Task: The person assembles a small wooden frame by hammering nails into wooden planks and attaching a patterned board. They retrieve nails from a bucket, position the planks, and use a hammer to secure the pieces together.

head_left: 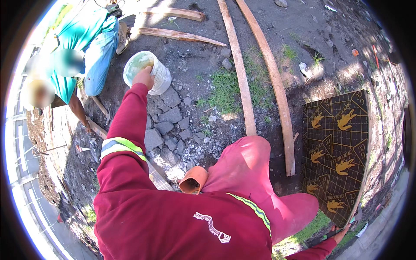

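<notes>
One round white plastic bucket point(149, 71) stands on dark soil, just beyond a patch of grey broken stones point(167, 125); the left hand point(143, 78) grips its near rim; right of the bucket lie two long pale wooden planks point(260, 82); far right, the right hand point(340, 234) touches a black patterned board point(338, 151), its grip unclear.

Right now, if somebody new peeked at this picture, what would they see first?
Probably the long red sleeve with a bright reflective band stretching up the middle, ending in the left hand gripping the rim of a white bucket on broken grey stones. Next comes the dark board with yellow animal prints on the right; the right hand is at its bottom edge. Another person in a teal shirt crouches at upper left.
</notes>
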Demonstrator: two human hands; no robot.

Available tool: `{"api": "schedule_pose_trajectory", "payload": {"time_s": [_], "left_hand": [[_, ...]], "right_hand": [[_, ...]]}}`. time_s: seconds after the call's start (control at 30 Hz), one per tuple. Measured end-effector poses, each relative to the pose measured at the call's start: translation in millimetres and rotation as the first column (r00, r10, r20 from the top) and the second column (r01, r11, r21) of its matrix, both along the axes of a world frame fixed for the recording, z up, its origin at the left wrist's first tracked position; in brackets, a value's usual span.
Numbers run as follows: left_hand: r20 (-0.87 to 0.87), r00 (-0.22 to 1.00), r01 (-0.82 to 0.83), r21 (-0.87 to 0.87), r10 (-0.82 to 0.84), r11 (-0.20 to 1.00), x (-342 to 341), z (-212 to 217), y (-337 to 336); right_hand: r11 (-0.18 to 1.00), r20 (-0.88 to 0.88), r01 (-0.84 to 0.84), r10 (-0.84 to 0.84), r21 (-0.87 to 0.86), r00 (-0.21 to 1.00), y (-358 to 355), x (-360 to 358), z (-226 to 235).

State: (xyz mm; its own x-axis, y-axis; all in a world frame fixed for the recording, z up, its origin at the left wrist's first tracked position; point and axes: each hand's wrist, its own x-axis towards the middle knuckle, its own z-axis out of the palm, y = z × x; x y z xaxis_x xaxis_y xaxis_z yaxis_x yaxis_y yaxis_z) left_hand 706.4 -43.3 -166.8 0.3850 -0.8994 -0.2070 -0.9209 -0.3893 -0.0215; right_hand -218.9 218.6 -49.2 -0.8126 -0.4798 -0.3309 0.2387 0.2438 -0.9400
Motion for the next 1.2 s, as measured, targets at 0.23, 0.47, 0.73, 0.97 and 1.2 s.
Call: {"api": "schedule_pose_trajectory", "payload": {"time_s": [0.23, 0.47, 0.73, 0.97, 1.2], "left_hand": [[-0.196, 0.783, 0.595, -0.039, -0.590, 0.803, -150, -45, 90], [-0.636, 0.717, 0.463, 0.127, -0.286, 0.877, -168, -42, 75], [0.033, 0.999, -0.026, 0.521, 0.010, 0.853, -175, -131, -5], [-0.064, 0.992, -0.069, 0.441, 0.108, 0.895, -158, -161, 0], [-0.128, 0.970, -0.152, 0.339, 0.206, 0.929, -163, -163, 9]], "right_hand": [[0.979, 0.004, 0.001, -0.002, 0.206, 1.000, 2, -3, 4], [0.994, -0.038, -0.041, 0.045, 0.100, 0.998, 6, -5, 1], [0.992, -0.050, -0.123, 0.123, -0.009, 0.991, 3, 15, 6], [0.999, -0.008, -0.042, 0.041, -0.009, 0.999, 8, 7, 6], [0.992, -0.026, -0.129, 0.129, 0.012, 0.991, 14, -15, -1]]}}
